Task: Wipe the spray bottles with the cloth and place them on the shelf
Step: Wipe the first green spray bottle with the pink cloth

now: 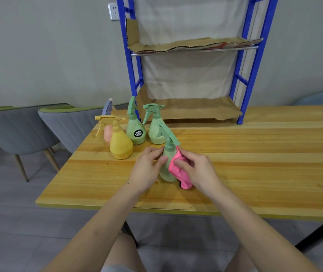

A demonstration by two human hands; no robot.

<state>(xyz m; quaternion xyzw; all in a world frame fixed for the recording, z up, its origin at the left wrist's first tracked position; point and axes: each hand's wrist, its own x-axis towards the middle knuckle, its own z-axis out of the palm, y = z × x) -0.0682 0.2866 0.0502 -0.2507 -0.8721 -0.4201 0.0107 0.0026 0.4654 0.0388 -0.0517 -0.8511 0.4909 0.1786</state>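
A green spray bottle [167, 163] is held upright at the centre of the frame, its base on or just above the wooden bench [255, 169]; which of the two cannot be told. The left hand [147, 171] is wrapped around the bottle's left side, its grip clasped on the body just below the neck. A pink cloth [178, 171] is pressed against the bottle's right side by the right hand [198, 171], whose grip is clenched around the bunched cloth. The bottle thus lies between the two grips, touched by both.

Above and to the left of centre, four other bottles are grouped on the bench: a yellow bottle [120, 143], two green bottles [136, 130] [155, 128], and a pink bottle [107, 132] partly hidden behind the yellow one. A blue shelf [239, 89] lined with cardboard [192, 108] is seen at the upper centre, standing on the bench's far edge.
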